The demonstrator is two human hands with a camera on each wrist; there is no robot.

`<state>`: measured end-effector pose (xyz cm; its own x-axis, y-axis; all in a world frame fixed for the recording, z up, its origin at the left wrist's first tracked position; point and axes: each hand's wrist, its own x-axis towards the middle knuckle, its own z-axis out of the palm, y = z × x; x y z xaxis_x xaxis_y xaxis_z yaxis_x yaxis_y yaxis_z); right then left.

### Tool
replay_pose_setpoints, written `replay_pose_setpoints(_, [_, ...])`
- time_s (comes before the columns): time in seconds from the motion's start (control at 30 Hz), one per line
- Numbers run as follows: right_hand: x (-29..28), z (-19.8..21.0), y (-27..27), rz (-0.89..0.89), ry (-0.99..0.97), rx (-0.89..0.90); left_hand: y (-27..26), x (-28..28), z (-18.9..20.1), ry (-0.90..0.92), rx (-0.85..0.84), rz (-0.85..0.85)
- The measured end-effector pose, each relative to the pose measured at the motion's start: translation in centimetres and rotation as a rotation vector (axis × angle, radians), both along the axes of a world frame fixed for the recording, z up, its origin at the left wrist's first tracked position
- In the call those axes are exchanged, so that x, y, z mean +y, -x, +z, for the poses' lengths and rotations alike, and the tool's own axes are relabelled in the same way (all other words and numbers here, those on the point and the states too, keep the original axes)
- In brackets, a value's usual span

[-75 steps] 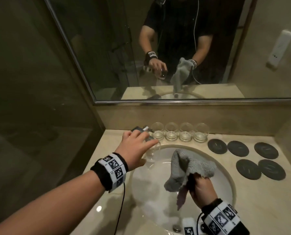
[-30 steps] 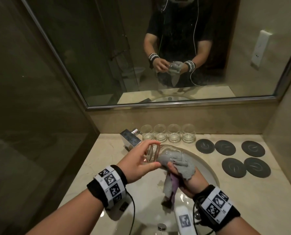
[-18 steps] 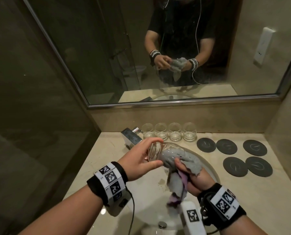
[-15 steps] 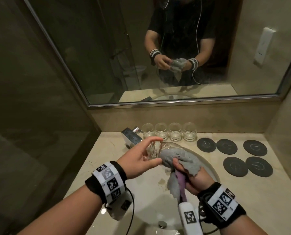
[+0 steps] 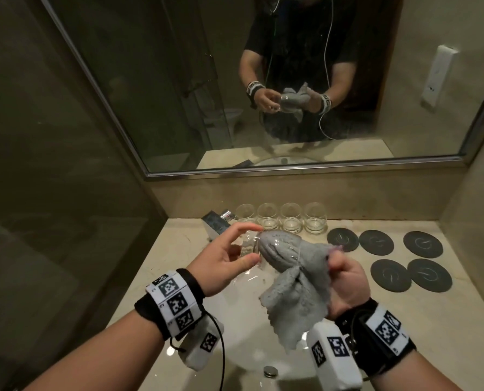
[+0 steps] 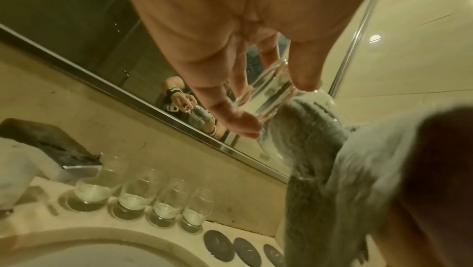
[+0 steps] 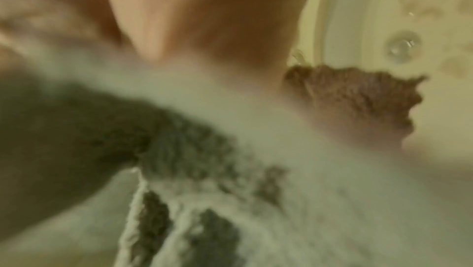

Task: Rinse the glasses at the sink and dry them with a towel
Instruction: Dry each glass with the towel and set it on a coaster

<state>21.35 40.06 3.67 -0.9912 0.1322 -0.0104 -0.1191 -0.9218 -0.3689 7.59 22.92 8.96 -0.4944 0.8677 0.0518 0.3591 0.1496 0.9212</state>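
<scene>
I hold a clear glass on its side above the sink. My left hand pinches its base between thumb and fingers; in the left wrist view the fingers wrap the glass. A grey towel is stuffed into the glass's mouth and fills most of it. My right hand grips the bunched towel just outside the rim, and the loose end hangs over the basin. The right wrist view is blurred, showing only the towel against the palm.
Several more glasses stand in a row against the back wall, right of the tap. Several dark round coasters lie on the counter at the right. The drain is near me. A mirror hangs above.
My left hand lifted the glass from beside the tap and my right hand pushed the towel into it. In the last half second my right wrist turned palm-up, twisting the towel inside.
</scene>
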Motion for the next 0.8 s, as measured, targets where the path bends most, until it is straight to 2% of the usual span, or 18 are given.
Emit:
replay_pose_setpoints(0.07, [0.1, 0.0, -0.1, 0.067, -0.19, -0.003, 0.3, -0.1, 0.1, 0.029, 0.004, 0.018])
replay_pose_setpoints(0.13, [-0.2, 0.3, 0.0, 0.137, -0.376, -0.096, 0.8, -0.4, 0.0, 0.081, 0.032, 0.02])
replay_pose_setpoints(0.2, [-0.6, 0.3, 0.2, 0.187, -0.6, -0.129, 0.8, -0.6, -0.1, 0.113, 0.107, -0.007])
replay_pose_setpoints(0.27, [-1.0, 0.2, 0.5, 0.185, -0.731, -0.145, 0.6, -0.7, -0.2, 0.094, 0.225, -0.039])
replay_pose_setpoints(0.33, [-1.4, 0.1, 0.6, 0.147, -0.71, -0.143, 0.4, -0.8, -0.3, 0.067, 0.371, -0.069])
replay_pose_setpoints(0.37, [-1.5, -0.2, 0.7, 0.128, -0.632, -0.13, 0.3, -0.8, -0.3, 0.055, 0.419, -0.078])
replay_pose_setpoints(0.5, [-2.2, -0.8, 0.9, 0.044, -0.295, -0.079, 0.0, -0.7, -0.4, -0.014, 0.447, -0.08])
replay_pose_setpoints(0.6, [-2.1, -1.2, 1.2, -0.045, -0.143, -0.098, -0.2, -0.1, -0.1, -0.058, 0.458, -0.053])
replay_pose_setpoints(0.67, [-2.0, -1.1, 1.2, -0.039, -0.174, -0.091, -0.2, -0.1, -0.1, -0.072, 0.462, -0.032])
replay_pose_setpoints(0.8, [-1.7, 0.0, 1.1, 0.005, -0.498, -0.101, -0.1, -0.5, -0.2, -0.065, 0.472, -0.048])
